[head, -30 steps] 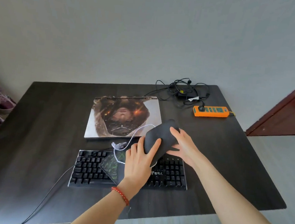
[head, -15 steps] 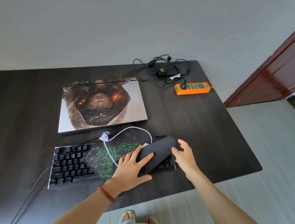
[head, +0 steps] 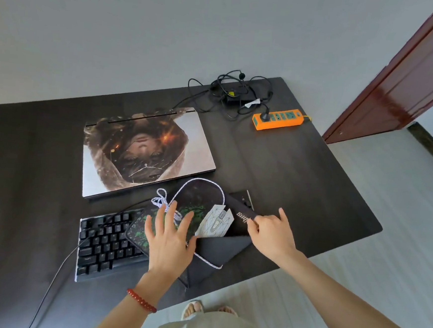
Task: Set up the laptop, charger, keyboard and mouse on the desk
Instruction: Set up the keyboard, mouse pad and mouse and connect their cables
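Beside the right hand (head: 272,235), the mouse pad (head: 242,213) lettering is unreadable.

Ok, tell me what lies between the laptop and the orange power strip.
In the head view, only bare dark desk separates the closed laptop from the orange power strip; the tangled charger cable sits behind that gap.

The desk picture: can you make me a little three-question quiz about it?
1. True or false: the laptop is shut.
2. What colour is the power strip? A) orange B) blue C) pink
3. Fill in: the white mouse lies on the mouse ____, which partly covers the keyboard.

Key: 1 true. 2 A. 3 pad; the left hand presses it flat while the right hand pinches its dark edge.
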The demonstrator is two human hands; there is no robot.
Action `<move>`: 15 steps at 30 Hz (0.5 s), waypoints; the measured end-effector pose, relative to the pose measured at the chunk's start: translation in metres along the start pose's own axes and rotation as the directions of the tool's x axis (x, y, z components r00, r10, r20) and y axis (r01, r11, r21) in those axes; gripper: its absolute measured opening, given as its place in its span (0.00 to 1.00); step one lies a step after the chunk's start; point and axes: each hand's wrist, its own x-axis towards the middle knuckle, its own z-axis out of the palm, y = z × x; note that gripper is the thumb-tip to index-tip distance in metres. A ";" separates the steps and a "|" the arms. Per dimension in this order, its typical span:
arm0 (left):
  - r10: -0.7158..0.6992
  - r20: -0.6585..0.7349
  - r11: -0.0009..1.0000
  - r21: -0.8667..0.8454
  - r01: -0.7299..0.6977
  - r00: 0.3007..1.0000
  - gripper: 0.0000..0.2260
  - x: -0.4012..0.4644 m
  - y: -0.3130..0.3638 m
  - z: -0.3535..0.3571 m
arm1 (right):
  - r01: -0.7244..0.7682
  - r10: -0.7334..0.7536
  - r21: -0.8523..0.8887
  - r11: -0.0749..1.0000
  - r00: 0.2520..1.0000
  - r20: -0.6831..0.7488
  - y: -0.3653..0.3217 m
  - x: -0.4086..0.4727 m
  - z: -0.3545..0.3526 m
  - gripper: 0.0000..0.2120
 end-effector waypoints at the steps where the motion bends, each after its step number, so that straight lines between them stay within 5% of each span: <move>1: -0.058 0.107 0.998 0.001 0.058 0.993 0.24 0.001 -0.003 0.001 | -0.047 0.044 0.063 0.997 0.998 0.038 -0.003 -0.003 0.000 0.17; 3: -0.110 0.245 0.990 -0.055 0.127 0.963 0.25 0.002 -0.008 0.006 | -0.149 0.118 0.248 0.957 0.984 0.136 -0.022 -0.003 -0.001 0.19; 8: -0.078 0.169 0.858 -0.490 0.153 0.982 0.25 0.001 -0.005 -0.001 | -0.437 0.237 0.387 0.812 0.852 0.466 -0.081 0.021 0.019 0.44; 11: -0.170 0.095 0.744 -0.641 0.191 0.981 0.26 -0.002 -0.002 -0.009 | -0.501 0.334 0.380 0.778 0.841 0.424 -0.099 0.023 0.032 0.49; 15: -0.316 0.127 0.596 -0.744 0.301 0.940 0.25 -0.003 -0.005 -0.018 | -0.483 0.285 0.484 0.730 0.858 0.427 -0.093 0.033 0.027 0.46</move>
